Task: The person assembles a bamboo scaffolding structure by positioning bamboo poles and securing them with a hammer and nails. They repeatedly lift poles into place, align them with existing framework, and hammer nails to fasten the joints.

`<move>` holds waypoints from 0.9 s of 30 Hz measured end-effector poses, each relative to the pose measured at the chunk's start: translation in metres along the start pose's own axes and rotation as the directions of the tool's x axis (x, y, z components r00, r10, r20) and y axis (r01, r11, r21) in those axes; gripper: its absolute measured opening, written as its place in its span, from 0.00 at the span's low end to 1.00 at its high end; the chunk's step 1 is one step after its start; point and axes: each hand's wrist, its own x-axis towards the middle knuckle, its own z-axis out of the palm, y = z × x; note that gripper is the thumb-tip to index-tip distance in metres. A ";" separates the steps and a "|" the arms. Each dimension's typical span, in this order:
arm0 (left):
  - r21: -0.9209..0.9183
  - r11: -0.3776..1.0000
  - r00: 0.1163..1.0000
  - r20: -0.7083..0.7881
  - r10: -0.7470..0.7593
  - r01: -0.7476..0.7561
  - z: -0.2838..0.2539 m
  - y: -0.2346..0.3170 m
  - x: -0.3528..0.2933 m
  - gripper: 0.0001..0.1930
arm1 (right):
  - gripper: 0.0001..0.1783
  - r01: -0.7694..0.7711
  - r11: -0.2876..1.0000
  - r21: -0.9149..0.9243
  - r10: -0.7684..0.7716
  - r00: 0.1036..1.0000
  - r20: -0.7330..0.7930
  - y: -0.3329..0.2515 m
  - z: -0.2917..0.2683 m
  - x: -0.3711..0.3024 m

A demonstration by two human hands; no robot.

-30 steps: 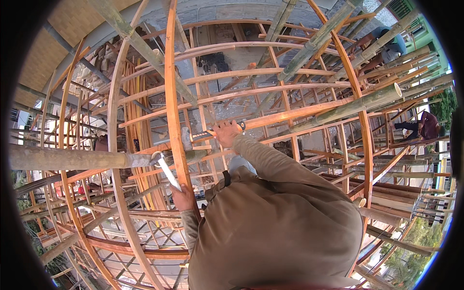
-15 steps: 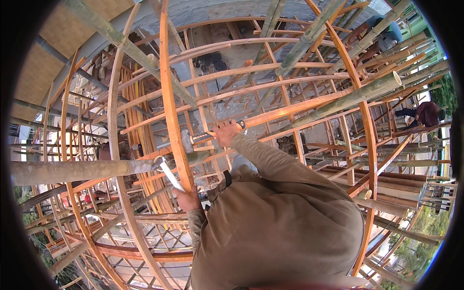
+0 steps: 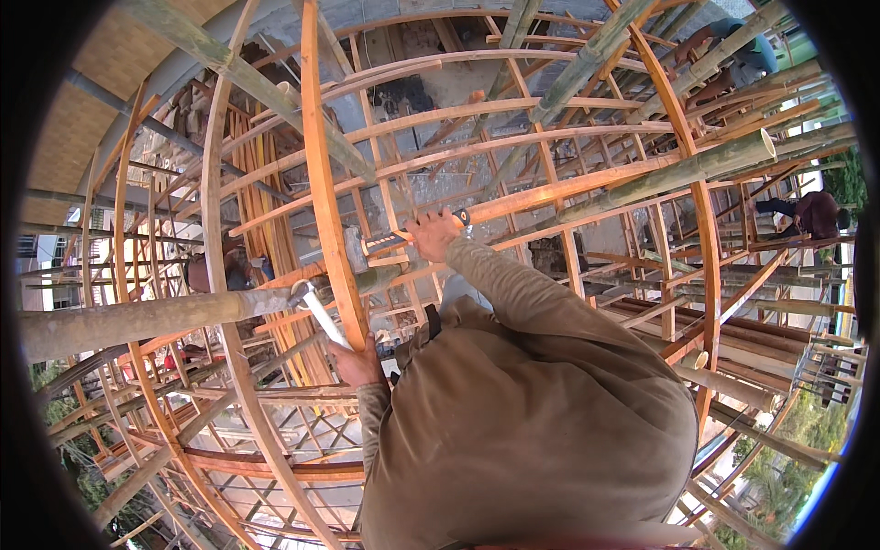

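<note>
Right hand (image 3: 431,236) clenched palm-down around the handle of a hammer (image 3: 383,242), orange and black grip; its grey head lies just beside a reddish timber beam (image 3: 323,183) running lengthwise ahead of the wearer. Left hand (image 3: 357,363) low at the near end of that beam, thumb side by the lower end of a white-handled tool (image 3: 325,318); with palm and most fingers hidden, cannot tell whether the grasp takes in the tool alone or the timber as well. Tool slants up and leftward, its curved metal tip next to the inner end of a thick bamboo pole (image 3: 137,323). Progress, by my reading: much of the framework is already up, with long beams crossed by slats (image 3: 513,142) and another bamboo pole (image 3: 678,177) lying across at right. The spot between the hands looks unfinished, with hammer and white tool both at the beam and neither set aside. More open gaps than filled bays down there, so plenty seems left overall. Loose boards (image 3: 249,197) lie lengthwise below, left of the beam. Co-worker in a blue top (image 3: 753,53) bends among poles, upper right; another in dark clothing (image 3: 816,215) farther down that side.
</note>
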 end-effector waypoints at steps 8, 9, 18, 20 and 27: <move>-0.053 0.999 1.000 0.006 0.001 0.000 -0.009 0.010 -0.003 0.50 | 0.27 0.016 1.000 0.014 -0.016 1.000 0.017 0.002 -0.001 -0.001; -0.073 0.997 0.999 -0.015 0.034 -0.035 -0.010 0.011 -0.004 0.49 | 0.26 0.012 1.000 0.009 -0.013 1.000 0.018 0.002 -0.003 -0.002; -0.031 0.996 0.994 -0.073 0.081 -0.083 -0.019 0.025 -0.006 0.50 | 0.20 0.007 0.999 0.041 -0.007 1.000 -0.012 0.001 -0.002 0.000; -0.073 0.997 1.000 0.010 0.001 0.000 -0.025 0.031 -0.009 0.48 | 0.21 0.006 0.999 0.035 -0.005 1.000 -0.027 0.002 0.000 0.001; -0.099 0.990 0.993 -0.068 0.092 -0.098 -0.031 0.040 -0.016 0.50 | 0.22 0.006 1.000 -0.013 -0.007 0.997 -0.080 0.002 0.007 0.001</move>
